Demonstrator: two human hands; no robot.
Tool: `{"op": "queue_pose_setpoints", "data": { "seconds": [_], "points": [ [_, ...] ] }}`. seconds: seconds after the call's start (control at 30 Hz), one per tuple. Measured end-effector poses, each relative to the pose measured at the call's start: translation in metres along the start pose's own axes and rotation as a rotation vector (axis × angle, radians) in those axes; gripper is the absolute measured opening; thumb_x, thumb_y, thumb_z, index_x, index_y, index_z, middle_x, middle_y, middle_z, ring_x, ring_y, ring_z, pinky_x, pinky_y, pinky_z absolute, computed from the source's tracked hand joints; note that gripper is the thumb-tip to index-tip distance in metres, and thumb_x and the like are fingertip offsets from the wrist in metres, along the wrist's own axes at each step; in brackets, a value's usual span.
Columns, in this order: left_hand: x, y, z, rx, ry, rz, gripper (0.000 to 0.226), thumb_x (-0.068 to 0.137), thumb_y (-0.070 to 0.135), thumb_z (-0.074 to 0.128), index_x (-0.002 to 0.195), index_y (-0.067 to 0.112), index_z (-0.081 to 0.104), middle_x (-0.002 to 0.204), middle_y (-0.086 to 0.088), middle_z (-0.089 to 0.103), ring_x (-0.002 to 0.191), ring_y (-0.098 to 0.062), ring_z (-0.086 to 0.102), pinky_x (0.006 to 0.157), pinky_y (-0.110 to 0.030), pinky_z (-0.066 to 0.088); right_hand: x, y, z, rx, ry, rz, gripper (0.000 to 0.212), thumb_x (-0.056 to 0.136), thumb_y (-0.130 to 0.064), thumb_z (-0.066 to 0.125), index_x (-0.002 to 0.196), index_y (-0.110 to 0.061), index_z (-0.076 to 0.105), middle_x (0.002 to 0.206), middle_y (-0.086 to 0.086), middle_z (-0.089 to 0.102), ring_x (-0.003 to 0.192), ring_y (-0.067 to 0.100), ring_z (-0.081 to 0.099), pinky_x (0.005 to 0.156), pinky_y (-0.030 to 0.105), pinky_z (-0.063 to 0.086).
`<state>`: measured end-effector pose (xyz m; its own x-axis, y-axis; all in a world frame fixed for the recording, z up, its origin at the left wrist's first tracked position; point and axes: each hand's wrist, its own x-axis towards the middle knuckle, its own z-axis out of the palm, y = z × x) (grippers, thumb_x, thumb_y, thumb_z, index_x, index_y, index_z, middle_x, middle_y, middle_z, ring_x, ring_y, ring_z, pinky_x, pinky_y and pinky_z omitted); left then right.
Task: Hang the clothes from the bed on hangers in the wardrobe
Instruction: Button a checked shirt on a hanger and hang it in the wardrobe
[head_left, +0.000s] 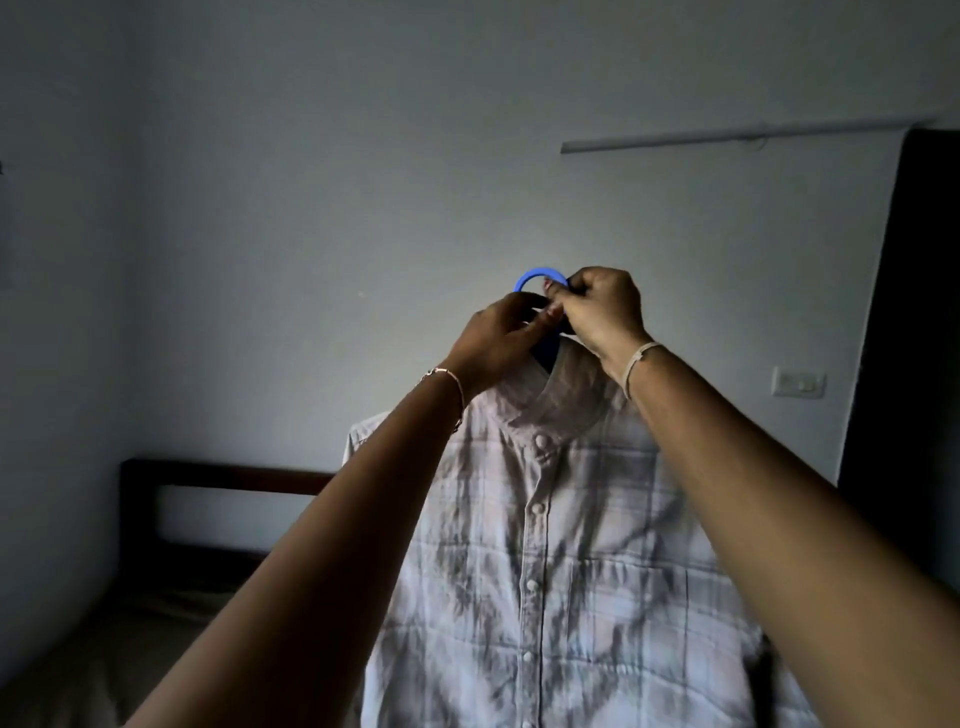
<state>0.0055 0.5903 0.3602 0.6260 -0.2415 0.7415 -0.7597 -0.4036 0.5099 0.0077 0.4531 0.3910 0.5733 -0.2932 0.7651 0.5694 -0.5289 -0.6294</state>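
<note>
The shirt (571, 519), a pale checked one buttoned down the front, hangs full length in front of the person, its shoulders spread over a blue hanger (540, 275). Only the hanger's hook shows, arching just above the collar. Both hands meet at that spot. The right hand (597, 306) sits above the collar's right side with its fingers curled round the base of the hook. The left hand (498, 338) comes in over the collar's left side, thumb and forefinger pressed together in a pinch at the hanger's neck, touching the right hand's fingers; whether a fold of collar is caught in that pinch too cannot be told.

Behind the shirt and to its left, low down, a dark headboard (223, 478) runs along the wall, with the bed (104, 649) in shadow below it. No other garments can be made out there in the dim light. To the shirt's right stands a tall dark panel (914, 312), perhaps the wardrobe, though that is unclear. A wall switch (798, 383) sits between that panel and the shirt.

Judging by this, the shirt is dressed onto its hanger and is getting a last adjustment at the neck. It has not yet been hooked on a rail, so carrying it to the wardrobe remains, along with whatever clothes are left on the bed
</note>
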Motion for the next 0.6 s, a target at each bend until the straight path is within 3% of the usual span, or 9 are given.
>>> {"op": "queue_pose_setpoints", "data": {
  "seconds": [0.17, 0.37, 0.5, 0.6],
  "points": [
    [0.009, 0.007, 0.005, 0.037, -0.122, 0.055, 0.028, 0.089, 0.029, 0.066, 0.114, 0.017, 0.068, 0.103, -0.004, 0.072, 0.098, -0.019, 0.066, 0.088, -0.034, 0.050, -0.006, -0.004, -0.023, -0.053, -0.035, -0.002, 0.028, 0.079, -0.032, 0.077, 0.057, -0.017, 0.066, 0.062, 0.004, 0.070, 0.065, 0.022, 0.070, 0.073, 0.045, 0.059],
    [-0.001, 0.019, 0.029, -0.202, -0.044, 0.004, 0.024, 0.080, 0.026, 0.077, 0.102, 0.015, 0.072, 0.089, -0.006, 0.075, 0.088, -0.016, 0.070, 0.089, -0.037, 0.054, -0.019, -0.013, -0.056, -0.159, -0.061, -0.014, 0.023, 0.082, -0.034, 0.075, 0.068, -0.016, 0.073, 0.077, 0.003, 0.074, 0.077, 0.019, 0.070, 0.077, 0.033, 0.055],
    [-0.010, 0.034, 0.046, -0.231, 0.004, -0.020, 0.024, 0.079, 0.026, 0.078, 0.099, 0.012, 0.075, 0.093, -0.007, 0.074, 0.092, -0.020, 0.069, 0.086, -0.034, 0.053, -0.049, -0.004, -0.095, -0.137, -0.168, 0.034, 0.023, 0.094, -0.026, 0.061, 0.100, -0.006, 0.071, 0.103, 0.000, 0.069, 0.099, 0.009, 0.062, 0.087, 0.019, 0.045],
    [-0.023, 0.052, 0.052, -0.256, 0.039, -0.065, 0.020, 0.082, 0.024, 0.076, 0.097, 0.012, 0.076, 0.097, -0.008, 0.074, 0.098, -0.022, 0.067, 0.088, -0.035, 0.052, -0.081, 0.010, -0.136, -0.262, -0.267, 0.087, 0.028, 0.096, -0.025, 0.057, 0.111, -0.005, 0.068, 0.114, 0.006, 0.067, 0.107, 0.013, 0.059, 0.096, 0.026, 0.044]
  ]
}}
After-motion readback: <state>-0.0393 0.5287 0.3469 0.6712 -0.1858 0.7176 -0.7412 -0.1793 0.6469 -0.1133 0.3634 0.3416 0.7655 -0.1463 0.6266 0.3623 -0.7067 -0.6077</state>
